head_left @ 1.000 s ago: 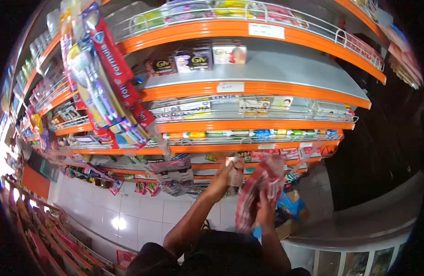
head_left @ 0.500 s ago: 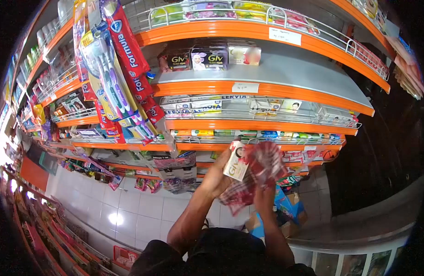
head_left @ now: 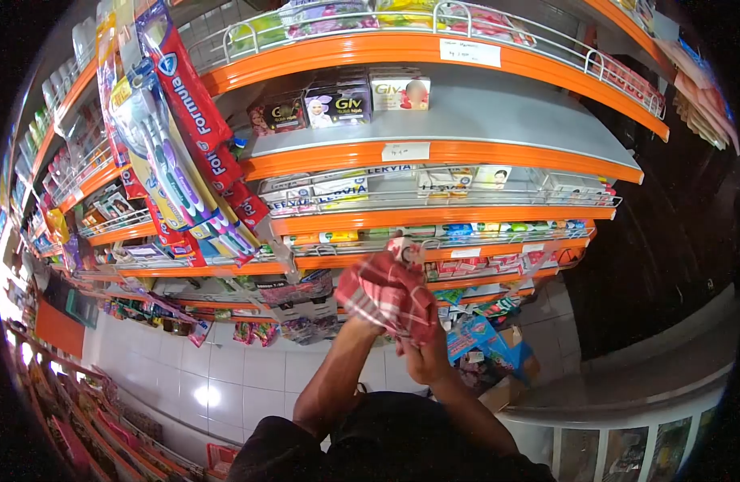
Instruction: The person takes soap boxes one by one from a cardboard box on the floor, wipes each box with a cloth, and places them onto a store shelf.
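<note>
A red-and-white checked cloth (head_left: 394, 297) is draped over my left hand (head_left: 365, 326), hiding most of its fingers. The top of a white Giv soap box (head_left: 407, 250) pokes out above the cloth, held in that hand. Below the cloth, my right hand (head_left: 424, 359) is closed on its lower edge. On the grey shelf (head_left: 515, 120) ahead, dark and purple Giv boxes (head_left: 338, 106) stand beside a white Giv box (head_left: 400, 92).
Lervia soap boxes (head_left: 342, 189) fill the shelf below. Toothbrush and Formula packs (head_left: 181, 153) hang at the left. A blue carton (head_left: 486, 345) with goods sits on the tiled floor (head_left: 261, 365) to the right. A dark panel (head_left: 651, 265) is beyond the shelf end.
The cloth has moved left, over the soap box and my left hand, covering the box's front. My right hand has come in closer and lower. The view has shifted slightly to the right.
</note>
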Motion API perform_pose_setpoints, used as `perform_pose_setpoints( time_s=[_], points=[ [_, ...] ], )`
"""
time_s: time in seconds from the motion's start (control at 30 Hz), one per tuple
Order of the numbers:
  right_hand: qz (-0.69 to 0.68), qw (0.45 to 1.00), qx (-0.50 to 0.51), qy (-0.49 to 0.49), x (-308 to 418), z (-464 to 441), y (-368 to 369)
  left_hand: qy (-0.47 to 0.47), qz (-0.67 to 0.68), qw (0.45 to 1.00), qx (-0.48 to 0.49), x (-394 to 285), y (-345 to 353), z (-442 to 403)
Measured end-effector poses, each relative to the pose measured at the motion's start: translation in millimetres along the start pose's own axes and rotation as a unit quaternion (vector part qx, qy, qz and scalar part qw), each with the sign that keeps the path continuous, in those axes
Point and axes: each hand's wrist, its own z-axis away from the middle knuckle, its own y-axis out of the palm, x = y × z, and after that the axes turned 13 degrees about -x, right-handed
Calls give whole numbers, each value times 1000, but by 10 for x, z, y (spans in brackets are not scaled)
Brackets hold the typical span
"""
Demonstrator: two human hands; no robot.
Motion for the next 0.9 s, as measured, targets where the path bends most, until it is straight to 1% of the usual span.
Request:
perform_pose_setpoints(
  time_s=[0.03, 0.07, 0.1, 0.13, 0.17, 0.2, 0.27, 0.3, 0.33, 0.37, 0.4, 0.43, 0.47, 0.5, 0.53, 0.57, 0.6, 0.63, 0.67, 0.7, 0.77, 0.8, 0.87, 0.9],
  points=[
    [-74, 996, -8, 55, -59, 45, -37, -109, 169, 979, 33, -36, -31, -28],
    [-145, 987, -14, 72, -203, 38, -170, -238, 368, 898, 32, -71, -61, -56],
    [-139, 979, -111, 99, -375, 11, -278, -349, 501, 792, 5, -105, -92, -83],
    [-133, 960, -211, 125, -546, -16, -385, -369, 422, 825, -68, -100, -106, -137],
    [-127, 932, -305, 147, -718, -44, -493, -364, 386, 846, -51, -138, -181, -86],
    [-126, 932, -305, 149, -630, -94, -497, -365, 387, 845, -52, -122, -197, -63],
    [-81, 940, -315, 103, -155, -397, -509, -308, 304, 901, -23, -75, -209, -30],
    [-59, 942, -321, 81, 71, -550, -505, -314, 307, 898, -8, -27, -210, -38],
    [-37, 943, -326, 57, 180, -649, -493, -315, 307, 898, -7, -133, -173, -46],
    [-16, 972, -234, 12, 208, -678, -441, -344, 338, 876, -14, -337, -100, -40],
    [5, 990, -140, -32, 226, -683, -348, -373, 368, 852, -20, -446, -21, -24],
    [-26, 993, -68, -91, 236, -689, -208, -337, 413, 846, 1, -312, 63, -9],
    [-57, 987, 4, -148, 231, -680, -57, -340, 413, 845, 2, -343, 101, 0],
    [112, 981, -26, -159, 126, -554, 38, -307, 364, 879, -17, -402, 131, 2],
    [101, 983, -42, -148, 183, -478, 75, -272, 315, 909, -37, -429, 148, 1],
    [93, 984, -32, -150, 107, -395, 46, -228, 325, 917, -29, -273, 124, -8],
    [84, 985, -22, -151, 1, -319, 6, -230, 324, 917, -29, -233, 68, -1],
    [84, 985, -22, -149, -70, -248, -49, -226, 305, 925, -1, -218, 0, -1],
    [34, 993, -1, -117, -137, -187, -129, -223, 286, 932, 27, -202, -53, 3],
    [-15, 996, 19, -84, -202, -155, -216, -224, 285, 932, 25, -184, -91, 8],
    [-89, 995, -24, 36, -332, -146, -426, -237, 296, 925, 33, -147, -149, 21],
    [-146, 969, -167, 111, -559, -101, -518, -243, 301, 921, 37, -139, -162, 28],
    [-190, 902, -340, 189, -645, -221, -707, -225, 310, 923, 28, -158, -186, 21],
    [-181, 888, -374, 195, -636, -386, -810, -145, 236, 960, 38, -174, -202, -16]
  ],
)
